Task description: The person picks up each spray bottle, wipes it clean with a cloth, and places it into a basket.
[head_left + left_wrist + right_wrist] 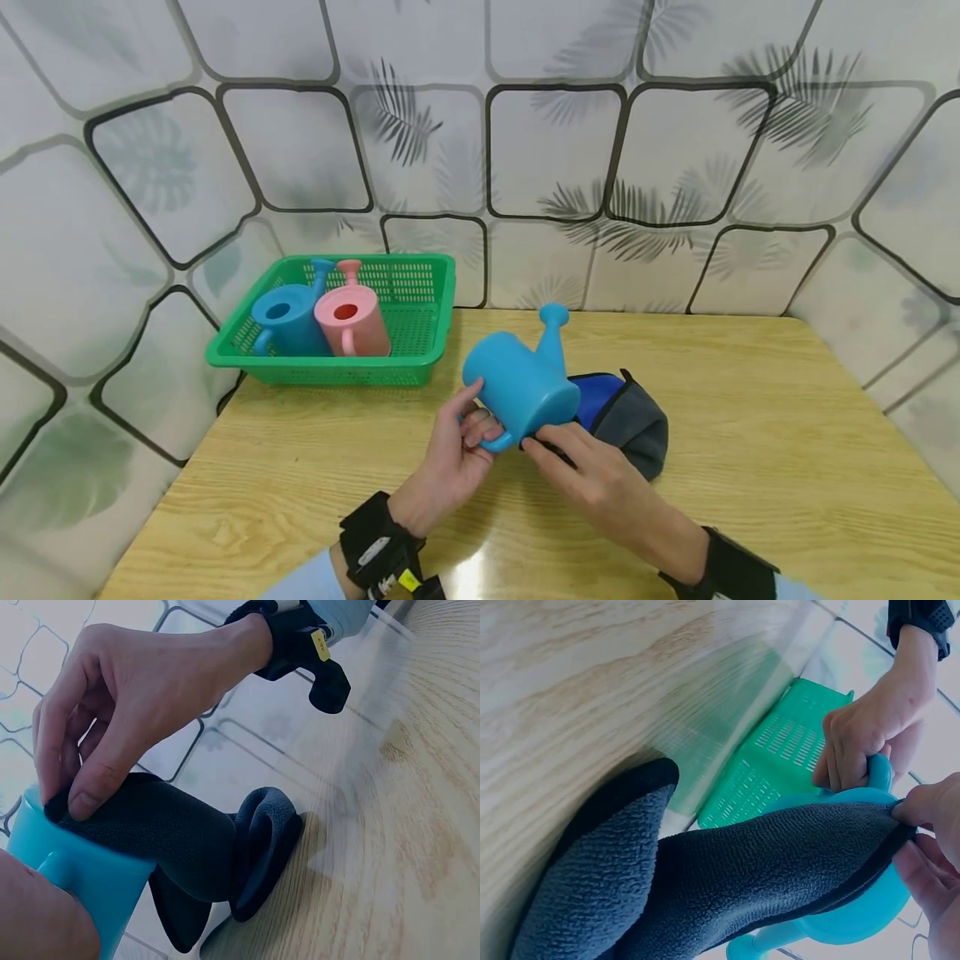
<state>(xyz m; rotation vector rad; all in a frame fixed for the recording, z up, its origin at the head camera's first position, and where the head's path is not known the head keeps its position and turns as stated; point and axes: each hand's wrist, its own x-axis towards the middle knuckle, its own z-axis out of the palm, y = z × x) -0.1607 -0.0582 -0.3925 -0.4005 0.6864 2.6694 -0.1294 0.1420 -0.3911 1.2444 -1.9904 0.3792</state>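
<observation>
A toy blue watering can (517, 387) is held tilted above the table, its spout pointing up and away. My left hand (457, 446) grips it by the handle, as the right wrist view also shows with the curled fingers round the blue loop. My right hand (600, 475) pinches the dark edge of a grey-and-blue cloth (637, 425) between thumb and fingers. In the left wrist view, that cloth (180, 832) lies against the can's base (90, 870). Its other end hangs in folds down to the wooden surface.
A green plastic basket (375, 371) stands at the back left of the wooden table (750, 417). Inside are another blue watering can (292, 325) and a pink one (356, 321). A patterned wall (555, 150) rises behind the table.
</observation>
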